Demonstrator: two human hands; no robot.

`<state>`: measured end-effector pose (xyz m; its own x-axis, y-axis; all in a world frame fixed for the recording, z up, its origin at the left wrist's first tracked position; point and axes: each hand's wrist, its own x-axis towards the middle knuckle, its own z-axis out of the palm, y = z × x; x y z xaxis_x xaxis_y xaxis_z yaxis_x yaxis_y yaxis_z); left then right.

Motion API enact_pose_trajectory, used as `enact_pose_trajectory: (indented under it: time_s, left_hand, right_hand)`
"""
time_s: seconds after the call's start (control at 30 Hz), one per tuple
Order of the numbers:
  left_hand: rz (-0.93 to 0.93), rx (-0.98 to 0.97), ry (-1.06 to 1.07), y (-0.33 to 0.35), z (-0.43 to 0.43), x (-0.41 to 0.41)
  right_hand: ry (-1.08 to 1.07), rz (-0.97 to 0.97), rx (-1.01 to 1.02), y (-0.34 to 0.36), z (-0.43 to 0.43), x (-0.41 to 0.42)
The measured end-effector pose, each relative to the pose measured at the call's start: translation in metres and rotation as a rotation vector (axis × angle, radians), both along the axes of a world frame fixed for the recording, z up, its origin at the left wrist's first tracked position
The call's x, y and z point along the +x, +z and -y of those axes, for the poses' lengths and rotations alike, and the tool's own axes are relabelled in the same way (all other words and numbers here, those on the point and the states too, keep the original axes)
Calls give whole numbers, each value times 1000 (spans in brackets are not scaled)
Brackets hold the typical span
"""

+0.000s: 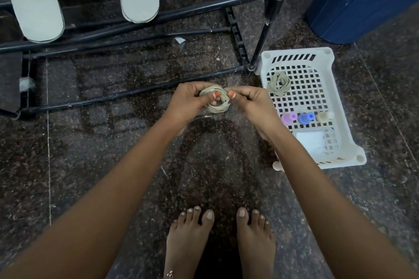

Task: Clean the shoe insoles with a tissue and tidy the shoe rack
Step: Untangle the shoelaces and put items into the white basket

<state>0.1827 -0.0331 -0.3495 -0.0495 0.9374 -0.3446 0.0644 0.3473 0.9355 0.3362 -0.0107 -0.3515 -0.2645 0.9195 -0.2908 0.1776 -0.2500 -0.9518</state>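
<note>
Head view: left hand (188, 101) and right hand (252, 103) pinch a coiled lace (223, 107) over floor (136, 154) beside the basket (263, 75).

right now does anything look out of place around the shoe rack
A small white scrap lies loose on the floor under the shoe rack, like litter. A pale item sits outside the white basket, half hidden.

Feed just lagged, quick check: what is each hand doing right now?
Left hand: closed, gripping the coiled cord.
Right hand: closed, pinching the same coiled cord at its right edge.
</note>
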Motion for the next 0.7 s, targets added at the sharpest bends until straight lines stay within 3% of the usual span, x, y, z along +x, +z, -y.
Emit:
enact_pose_trajectory:
  time_s: [0.13,0.23,0.7]
  left_hand:
    - [174,-77,47,2,3,4]
    - [206,-96,66,3,2,7]
    - [-179,115,52,-6,1,11]
  right_hand:
    - [-41,-123,-127,-3,2,-1]
    - [-65,-153,-155,-3,7,-6]
    - [-73,-265,-296,-1,7,-7]
